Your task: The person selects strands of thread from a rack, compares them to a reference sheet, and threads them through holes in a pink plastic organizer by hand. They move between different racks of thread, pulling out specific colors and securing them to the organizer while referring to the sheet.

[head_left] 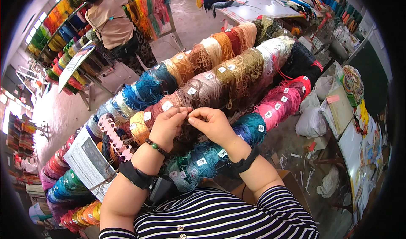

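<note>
My left hand and my right hand meet at the fingertips over rows of thread skeins, both closed in a pinch. Thin brown thread appears to run from beside my left hand toward a pink plastic thread holder with round holes along its edges. What the right fingertips pinch is too fine to make out. Just beyond the hands lie mauve-brown skeins with small white tags. Teal skeins hang below my right forearm, next to pink ones.
A printed chart sheet leans on the skeins at left. Blue skeins and tan ones fill the far row. Another person stands at a yarn rack beyond. White bags and a cluttered table are at right.
</note>
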`<action>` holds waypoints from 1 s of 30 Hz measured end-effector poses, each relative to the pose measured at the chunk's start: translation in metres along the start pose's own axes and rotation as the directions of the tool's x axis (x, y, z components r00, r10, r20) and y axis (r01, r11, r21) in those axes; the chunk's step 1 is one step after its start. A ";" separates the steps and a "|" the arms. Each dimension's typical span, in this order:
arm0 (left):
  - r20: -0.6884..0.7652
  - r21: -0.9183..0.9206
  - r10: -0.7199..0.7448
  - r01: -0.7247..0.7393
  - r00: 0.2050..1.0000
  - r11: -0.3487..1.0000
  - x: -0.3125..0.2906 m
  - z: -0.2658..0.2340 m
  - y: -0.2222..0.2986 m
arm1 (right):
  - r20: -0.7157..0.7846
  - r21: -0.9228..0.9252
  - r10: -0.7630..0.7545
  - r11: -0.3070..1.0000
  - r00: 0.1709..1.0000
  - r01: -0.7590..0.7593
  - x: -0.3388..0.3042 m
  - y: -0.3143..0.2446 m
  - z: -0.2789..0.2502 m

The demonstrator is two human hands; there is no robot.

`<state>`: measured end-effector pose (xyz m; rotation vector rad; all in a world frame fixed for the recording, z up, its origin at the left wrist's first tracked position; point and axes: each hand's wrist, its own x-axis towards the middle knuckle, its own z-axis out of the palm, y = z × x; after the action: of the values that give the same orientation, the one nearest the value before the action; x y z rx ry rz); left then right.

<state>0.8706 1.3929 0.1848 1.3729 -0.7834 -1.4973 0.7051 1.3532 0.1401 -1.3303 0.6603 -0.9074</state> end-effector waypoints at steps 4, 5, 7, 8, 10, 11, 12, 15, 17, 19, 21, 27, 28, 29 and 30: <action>0.003 -0.059 -0.016 0.016 1.000 0.998 0.002 -0.003 -0.003 | -0.048 -0.269 -0.134 0.956 0.990 0.116 -0.005 -0.006 0.001; 0.004 -0.058 -0.018 0.018 1.000 0.998 0.001 -0.002 -0.003 | -0.044 -0.330 -0.157 0.934 0.987 0.134 -0.007 -0.008 0.002; -0.042 -0.015 -0.012 0.011 0.999 1.000 -0.002 0.001 -0.001 | -0.048 -0.359 -0.174 0.922 0.984 0.145 -0.009 -0.012 0.001; -0.040 -0.014 -0.013 0.012 0.999 1.000 -0.003 0.002 -0.001 | -0.048 -0.388 -0.189 0.908 0.981 0.156 -0.010 -0.012 0.000; -0.065 0.093 0.018 -0.012 0.998 0.996 -0.005 0.004 -0.001 | -0.083 -0.375 -0.172 0.918 0.982 0.129 -0.010 -0.011 0.001; -0.065 0.094 0.018 -0.012 0.998 0.996 -0.005 0.003 -0.003 | -0.117 -0.360 -0.154 0.927 0.981 0.103 -0.010 -0.010 0.001; -0.041 0.090 0.013 -0.009 0.999 0.996 -0.005 0.000 -0.005 | -0.117 -0.361 -0.154 0.927 0.981 0.103 -0.010 -0.008 0.001; -0.009 0.052 -0.003 0.003 1.000 0.999 -0.001 -0.007 -0.011 | -0.091 -0.131 0.000 0.991 0.996 -0.012 -0.008 -0.002 -0.001; -0.001 0.016 -0.013 0.013 1.000 1.000 0.000 -0.007 -0.012 | -0.072 0.026 0.033 0.999 0.997 -0.031 -0.007 0.001 -0.001; 0.008 0.018 -0.022 0.022 1.000 1.000 -0.001 -0.007 -0.012 | -0.066 0.008 0.033 0.999 0.997 -0.033 -0.007 0.002 -0.002; -0.005 0.010 -0.010 0.010 1.000 1.000 0.000 -0.005 -0.013 | -0.058 -0.010 0.033 0.999 0.998 -0.034 -0.007 0.002 -0.001; -0.019 -0.038 0.001 -0.001 1.000 0.999 -0.003 -0.002 -0.011 | -0.076 -0.132 -0.014 0.991 0.997 0.003 -0.010 -0.001 0.001; -0.004 -0.070 -0.004 0.004 1.000 0.998 -0.003 -0.002 -0.011 | -0.091 -0.236 -0.074 0.970 0.993 0.051 -0.010 -0.001 0.001; -0.003 -0.070 -0.005 0.005 1.000 0.998 -0.004 -0.003 -0.010 | -0.098 -0.339 -0.136 0.936 0.986 0.095 -0.010 -0.001 0.001; -0.026 -0.052 -0.011 0.009 1.000 0.999 -0.007 -0.005 -0.010 | -0.103 -0.337 -0.131 0.937 0.986 0.089 -0.011 -0.001 0.001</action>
<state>0.8728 1.4040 0.1776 1.3569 -0.7172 -1.4940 0.6998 1.3632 0.1401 -1.6332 0.8705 -1.0063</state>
